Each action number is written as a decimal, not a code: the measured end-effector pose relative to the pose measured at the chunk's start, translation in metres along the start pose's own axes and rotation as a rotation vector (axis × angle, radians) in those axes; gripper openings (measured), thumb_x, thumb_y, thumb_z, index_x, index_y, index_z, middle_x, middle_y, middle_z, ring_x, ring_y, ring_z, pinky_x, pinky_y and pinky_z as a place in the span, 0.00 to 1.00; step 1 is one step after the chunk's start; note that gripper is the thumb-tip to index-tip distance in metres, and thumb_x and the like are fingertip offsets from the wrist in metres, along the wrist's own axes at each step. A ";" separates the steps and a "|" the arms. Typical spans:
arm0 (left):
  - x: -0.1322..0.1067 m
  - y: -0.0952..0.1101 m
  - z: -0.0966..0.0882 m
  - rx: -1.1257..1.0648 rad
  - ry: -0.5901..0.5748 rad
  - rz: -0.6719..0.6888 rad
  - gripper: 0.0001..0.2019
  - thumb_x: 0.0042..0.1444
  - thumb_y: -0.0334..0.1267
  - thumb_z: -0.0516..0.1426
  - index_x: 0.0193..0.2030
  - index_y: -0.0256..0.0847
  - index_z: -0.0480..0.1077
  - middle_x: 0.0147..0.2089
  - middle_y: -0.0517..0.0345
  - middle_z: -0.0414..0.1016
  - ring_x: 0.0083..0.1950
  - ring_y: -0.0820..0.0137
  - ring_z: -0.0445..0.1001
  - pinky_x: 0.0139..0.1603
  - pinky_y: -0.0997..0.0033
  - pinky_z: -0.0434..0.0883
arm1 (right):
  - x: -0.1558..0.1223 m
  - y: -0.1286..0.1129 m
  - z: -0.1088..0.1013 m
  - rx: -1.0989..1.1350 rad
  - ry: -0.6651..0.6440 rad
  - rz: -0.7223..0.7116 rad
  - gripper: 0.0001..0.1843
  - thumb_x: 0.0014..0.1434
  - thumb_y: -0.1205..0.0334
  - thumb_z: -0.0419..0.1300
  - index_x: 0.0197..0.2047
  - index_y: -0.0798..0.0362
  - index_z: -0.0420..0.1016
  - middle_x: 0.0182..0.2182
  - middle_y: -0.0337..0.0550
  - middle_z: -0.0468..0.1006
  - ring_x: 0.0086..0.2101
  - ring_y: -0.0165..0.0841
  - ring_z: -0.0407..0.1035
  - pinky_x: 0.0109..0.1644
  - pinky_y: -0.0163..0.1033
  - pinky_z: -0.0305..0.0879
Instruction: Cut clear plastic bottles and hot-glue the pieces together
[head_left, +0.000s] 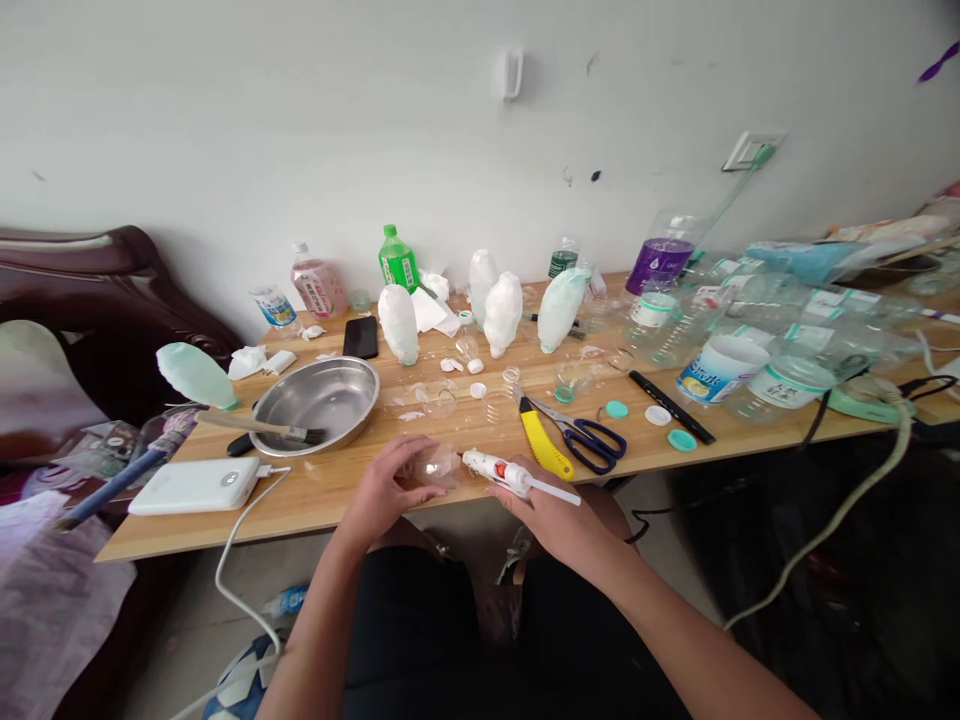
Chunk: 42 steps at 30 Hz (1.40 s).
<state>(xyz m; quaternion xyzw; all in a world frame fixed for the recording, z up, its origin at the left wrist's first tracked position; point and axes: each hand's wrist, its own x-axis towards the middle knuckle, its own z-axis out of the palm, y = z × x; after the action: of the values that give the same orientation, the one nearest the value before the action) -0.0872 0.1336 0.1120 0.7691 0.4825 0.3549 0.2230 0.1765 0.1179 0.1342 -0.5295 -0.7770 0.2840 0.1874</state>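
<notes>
At the table's front edge, my left hand is closed round a clear plastic bottle piece. My right hand grips a white hot glue gun, its nozzle pointing left at the clear piece, and a white glue stick sticks out of its back. Whether the nozzle touches the plastic I cannot tell. Just right of the gun lie a yellow utility knife and dark-blue-handled scissors. Beyond the hands stand several white paper-covered shapes, such as one in the middle.
A metal bowl with a brush across its rim sits left, behind a white power bank. Cut clear bottles crowd the right side. A black marker and bottle caps lie nearer. A white cable hangs over the front edge.
</notes>
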 end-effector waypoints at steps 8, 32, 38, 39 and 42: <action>-0.001 -0.002 0.000 0.017 0.000 0.014 0.25 0.50 0.45 0.68 0.54 0.45 0.70 0.54 0.49 0.75 0.56 0.58 0.73 0.58 0.56 0.70 | -0.002 -0.005 -0.010 0.074 -0.047 0.064 0.18 0.65 0.49 0.53 0.51 0.49 0.73 0.47 0.45 0.78 0.46 0.40 0.72 0.49 0.41 0.65; -0.001 0.000 0.000 0.017 0.002 0.000 0.26 0.49 0.43 0.68 0.54 0.45 0.70 0.54 0.49 0.75 0.56 0.58 0.73 0.56 0.55 0.70 | -0.003 -0.011 -0.016 0.027 -0.057 0.045 0.14 0.66 0.50 0.53 0.45 0.49 0.73 0.41 0.43 0.78 0.42 0.38 0.72 0.44 0.39 0.65; -0.001 0.001 0.000 0.003 0.004 0.003 0.25 0.49 0.42 0.68 0.54 0.45 0.70 0.53 0.49 0.75 0.55 0.58 0.74 0.56 0.57 0.71 | 0.000 -0.011 -0.009 -0.053 0.002 0.049 0.17 0.66 0.49 0.53 0.48 0.51 0.75 0.46 0.47 0.80 0.46 0.42 0.73 0.49 0.40 0.64; -0.001 0.001 0.000 -0.002 0.005 0.000 0.25 0.49 0.42 0.68 0.53 0.45 0.70 0.53 0.49 0.75 0.55 0.58 0.74 0.57 0.56 0.70 | 0.000 -0.011 -0.009 -0.051 0.003 0.052 0.18 0.66 0.49 0.53 0.48 0.50 0.75 0.45 0.47 0.80 0.46 0.42 0.73 0.49 0.41 0.65; 0.000 0.002 0.000 -0.025 0.000 -0.004 0.26 0.48 0.42 0.68 0.54 0.44 0.70 0.54 0.48 0.76 0.57 0.57 0.73 0.59 0.54 0.69 | -0.002 -0.012 -0.011 -0.006 -0.022 0.055 0.16 0.65 0.50 0.53 0.48 0.49 0.75 0.44 0.45 0.79 0.44 0.40 0.73 0.46 0.40 0.65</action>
<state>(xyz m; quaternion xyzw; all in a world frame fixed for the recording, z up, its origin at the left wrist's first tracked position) -0.0865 0.1324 0.1131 0.7655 0.4794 0.3604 0.2333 0.1755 0.1154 0.1504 -0.5480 -0.7651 0.2926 0.1692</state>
